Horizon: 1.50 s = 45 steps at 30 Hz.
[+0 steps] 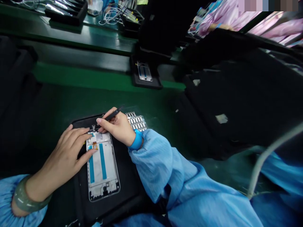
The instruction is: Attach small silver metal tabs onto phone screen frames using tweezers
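A white phone frame (pixel 103 167) with two blue strips lies on a black tray (pixel 127 186) in front of me. My left hand (pixel 65 153) rests on the frame's upper left edge, fingers stretched flat and holding it down. My right hand (pixel 118 126) is closed in a pinch on black tweezers (pixel 111 116), whose tip points at the top edge of the frame. A sheet of small metal parts (pixel 136 121) lies just behind my right hand.
A second phone frame (pixel 144 71) sits on a black tray (pixel 148 83) farther back on the green bench (pixel 94 78). Black trays stacked at the right (pixel 236 101), more trays and white cables at the back (pixel 113 14). A grey cable (pixel 262 157) crosses the lower right.
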{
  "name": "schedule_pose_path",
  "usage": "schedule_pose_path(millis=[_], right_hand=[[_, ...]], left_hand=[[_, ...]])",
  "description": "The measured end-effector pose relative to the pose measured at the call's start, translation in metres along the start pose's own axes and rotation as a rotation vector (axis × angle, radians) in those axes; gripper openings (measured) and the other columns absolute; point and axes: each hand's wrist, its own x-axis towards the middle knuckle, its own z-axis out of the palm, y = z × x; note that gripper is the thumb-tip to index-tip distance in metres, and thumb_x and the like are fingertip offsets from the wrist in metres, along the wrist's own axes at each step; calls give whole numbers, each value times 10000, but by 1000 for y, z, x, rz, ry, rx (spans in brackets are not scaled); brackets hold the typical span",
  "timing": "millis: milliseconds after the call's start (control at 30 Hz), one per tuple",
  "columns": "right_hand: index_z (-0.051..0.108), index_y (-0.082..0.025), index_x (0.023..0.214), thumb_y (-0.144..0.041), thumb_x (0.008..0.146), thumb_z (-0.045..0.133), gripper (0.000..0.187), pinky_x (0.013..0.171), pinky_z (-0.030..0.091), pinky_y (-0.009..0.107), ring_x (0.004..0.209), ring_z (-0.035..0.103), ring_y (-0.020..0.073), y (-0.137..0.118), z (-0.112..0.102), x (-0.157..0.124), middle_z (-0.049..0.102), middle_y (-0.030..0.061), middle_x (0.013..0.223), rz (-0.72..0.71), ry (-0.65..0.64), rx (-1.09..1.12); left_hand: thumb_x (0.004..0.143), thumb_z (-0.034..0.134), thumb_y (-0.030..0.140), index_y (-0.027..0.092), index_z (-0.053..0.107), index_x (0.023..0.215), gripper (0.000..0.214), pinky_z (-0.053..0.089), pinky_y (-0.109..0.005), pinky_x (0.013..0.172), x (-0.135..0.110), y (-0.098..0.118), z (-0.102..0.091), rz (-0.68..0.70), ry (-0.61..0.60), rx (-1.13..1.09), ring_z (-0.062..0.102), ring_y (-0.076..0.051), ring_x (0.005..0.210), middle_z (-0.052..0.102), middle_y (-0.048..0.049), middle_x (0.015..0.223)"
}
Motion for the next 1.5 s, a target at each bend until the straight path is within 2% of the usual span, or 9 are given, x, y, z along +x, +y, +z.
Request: schedule_pose_path(millis=[100, 233, 767, 1033, 1133, 1267, 1400, 1500], right_hand=[[449, -190, 788, -371, 678, 707, 334, 517, 535, 225, 562, 661, 135, 2, -3, -3, 582, -52, 589, -21, -75, -138], [452, -197, 790, -361, 717, 679, 289, 566, 528, 247, 619, 674, 153, 1, -6, -6, 598, -38, 610, -39, -98, -306], [439, -210, 770, -364, 757, 641, 255, 619, 508, 269, 652, 653, 152, -4, -6, -8, 592, -29, 615, -126, -69, -438], [459, -211, 775, -371, 758, 634, 238, 632, 506, 271, 685, 630, 153, -4, -5, -7, 575, -9, 691, -172, -41, -514], [461, -208, 773, -368, 752, 640, 240, 616, 506, 267, 677, 628, 154, -5, -4, -8, 572, -6, 694, -174, -50, -530], [459, -205, 781, -377, 773, 614, 232, 585, 512, 257, 639, 630, 142, -6, -3, -10, 562, -12, 670, -145, -24, -465], [419, -207, 820, -438, 758, 616, 309, 579, 539, 239, 610, 633, 114, -6, -4, -7, 555, -35, 672, -88, 75, -153], [415, -206, 843, -467, 768, 587, 321, 660, 558, 251, 687, 636, 103, -7, -4, -1, 570, -29, 751, -91, 47, -2]], left_hand=[[832, 523, 346, 209, 503, 1115, 315, 283, -500, 1064, 0, -2, -3, 23, 10, -23, 481, -224, 1142, 546, -75, 1175], [826, 539, 322, 212, 526, 1103, 299, 291, -492, 1067, 0, -3, -4, 13, 18, -32, 490, -216, 1132, 553, -63, 1162], [823, 539, 327, 211, 531, 1111, 310, 284, -502, 1074, 0, -1, -5, 9, 6, -46, 489, -231, 1140, 554, -59, 1163], [843, 495, 308, 232, 513, 1181, 347, 294, -523, 1053, 2, -1, -3, 57, -12, 83, 492, -251, 1120, 529, -87, 1161], [846, 482, 283, 201, 526, 1169, 336, 307, -523, 1041, 4, 5, -4, 70, -11, 143, 499, -260, 1098, 525, -106, 1148], [845, 479, 270, 138, 551, 1127, 320, 311, -531, 1030, 8, 13, -7, 59, -20, 211, 506, -282, 1077, 534, -142, 1113], [849, 477, 285, 147, 558, 1141, 333, 297, -529, 1039, 8, 17, -7, 32, -37, 206, 507, -284, 1089, 537, -146, 1136], [854, 474, 296, 165, 553, 1154, 337, 287, -529, 1045, 6, 17, -5, 10, -29, 190, 499, -281, 1109, 533, -138, 1168]])
